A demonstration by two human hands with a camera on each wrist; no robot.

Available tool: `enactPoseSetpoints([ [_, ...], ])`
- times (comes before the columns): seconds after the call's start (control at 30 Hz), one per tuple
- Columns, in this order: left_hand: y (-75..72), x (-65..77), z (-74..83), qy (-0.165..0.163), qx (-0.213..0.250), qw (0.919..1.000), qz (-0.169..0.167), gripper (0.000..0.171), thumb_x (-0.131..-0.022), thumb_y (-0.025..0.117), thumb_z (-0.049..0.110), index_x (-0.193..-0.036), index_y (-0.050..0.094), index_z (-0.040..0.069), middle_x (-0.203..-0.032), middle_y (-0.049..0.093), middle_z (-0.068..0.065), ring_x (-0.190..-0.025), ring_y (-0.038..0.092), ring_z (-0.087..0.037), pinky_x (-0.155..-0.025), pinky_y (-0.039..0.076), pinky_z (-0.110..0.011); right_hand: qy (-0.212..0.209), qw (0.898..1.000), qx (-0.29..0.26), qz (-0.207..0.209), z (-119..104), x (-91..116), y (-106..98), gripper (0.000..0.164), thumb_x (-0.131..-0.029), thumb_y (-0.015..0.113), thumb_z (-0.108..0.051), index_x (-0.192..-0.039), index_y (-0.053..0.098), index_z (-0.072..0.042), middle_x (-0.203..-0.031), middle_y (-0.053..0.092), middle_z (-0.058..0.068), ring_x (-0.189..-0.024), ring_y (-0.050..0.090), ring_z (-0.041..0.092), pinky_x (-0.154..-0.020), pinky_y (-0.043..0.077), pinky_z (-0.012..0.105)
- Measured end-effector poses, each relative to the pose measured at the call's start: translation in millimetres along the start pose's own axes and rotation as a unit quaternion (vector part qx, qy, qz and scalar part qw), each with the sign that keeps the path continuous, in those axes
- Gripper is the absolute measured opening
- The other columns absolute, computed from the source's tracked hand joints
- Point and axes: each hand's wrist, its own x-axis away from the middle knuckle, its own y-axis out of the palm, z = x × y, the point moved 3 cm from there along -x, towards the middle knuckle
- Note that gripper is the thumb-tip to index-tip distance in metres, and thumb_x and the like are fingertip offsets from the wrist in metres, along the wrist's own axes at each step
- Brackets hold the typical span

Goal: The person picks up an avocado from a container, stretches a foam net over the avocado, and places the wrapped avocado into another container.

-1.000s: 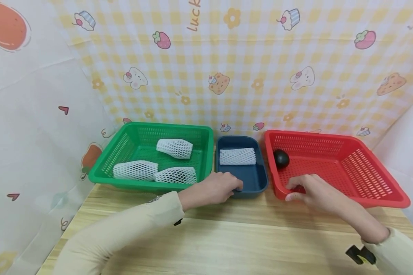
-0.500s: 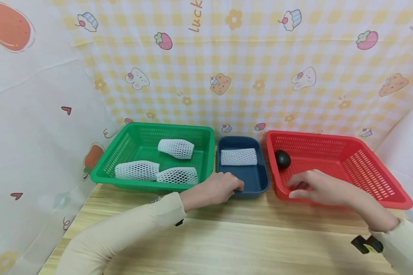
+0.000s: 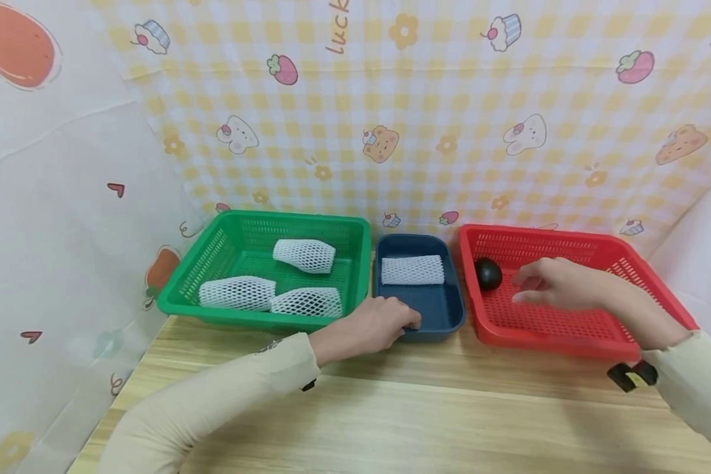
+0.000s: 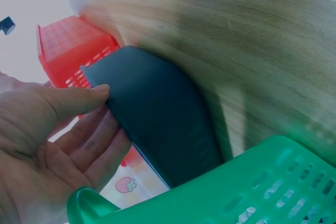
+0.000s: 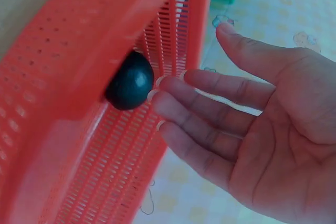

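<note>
My left hand (image 3: 374,324) holds the near rim of the small dark blue bin (image 3: 429,308). In the left wrist view its thumb (image 4: 86,98) lies on the bin's outer side, with the fingers across the rim. One white foam net sleeve (image 3: 413,270) lies in the back of this bin. Over the red basket (image 3: 559,342) hovers my right hand (image 3: 563,283), fingers spread and nothing in its grasp. A dark, shiny, avocado-like fruit (image 3: 488,274) rests against the basket's left wall. Right wrist view: the fingertips (image 5: 164,103) point at the fruit (image 5: 131,81), close beside it.
To the left stands a green basket (image 3: 261,318) with three bulging white foam net sleeves (image 3: 304,255). The blue bin sits between the two baskets. A wooden table (image 3: 355,408) runs along the front, and a printed checked cloth (image 3: 332,131) hangs behind.
My right hand has let go of the red basket's near left corner, risen, and moved inward over the basket toward the dark fruit. The left hand stays on the blue bin's rim.
</note>
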Motion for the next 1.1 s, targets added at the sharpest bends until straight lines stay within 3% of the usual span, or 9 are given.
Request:
enactPoseSetpoints([
  [0.33,2.9,0.1,-0.3,0.006,0.003,0.9999,0.011,0.023,-0.096,0.071,0.008,-0.115,0.076,0.02,-0.104,0.072,0.007,-0.088,0.065,-0.009,-0.069,0.054,-0.024,0.048,0.998,0.036,-0.012,16.4,-23.8,-13.4,0.046,-0.09,0.079,-0.03,-0.115,0.07,0.007,-0.102,0.072,0.012,-0.096,0.069,0.034,-0.079,0.056,0.052],
  [0.5,2.3,-0.3,-1.1,0.005,0.004,0.9999,0.012,0.023,-0.096,0.072,0.008,-0.115,0.075,0.02,-0.105,0.072,0.007,-0.088,0.065,-0.009,-0.07,0.054,-0.024,0.058,0.997,0.047,-0.014,23.3,-35.4,-14.9,0.047,-0.091,0.078,-0.033,-0.112,0.071,0.008,-0.098,0.072,0.012,-0.09,0.069,0.032,-0.077,0.056,0.052],
  [0.87,1.8,-0.8,0.4,0.003,-0.004,0.9999,0.009,0.023,-0.096,0.071,0.008,-0.114,0.076,0.021,-0.103,0.072,0.007,-0.084,0.065,-0.009,-0.067,0.054,-0.025,0.117,0.992,0.031,-0.03,38.1,-56.5,-9.7,0.044,-0.094,0.075,-0.029,-0.113,0.069,0.01,-0.091,0.07,0.011,-0.079,0.066,0.026,-0.07,0.057,0.045],
  [1.1,0.5,-0.8,1.8,0.001,-0.016,0.9998,0.01,0.022,-0.095,0.073,0.008,-0.113,0.076,0.021,-0.101,0.072,0.007,-0.08,0.063,-0.009,-0.065,0.053,-0.024,0.166,0.986,-0.014,-0.012,52.5,-70.8,-2.2,0.039,-0.097,0.071,-0.029,-0.111,0.071,0.008,-0.079,0.069,0.009,-0.073,0.066,0.027,-0.066,0.054,0.036],
])
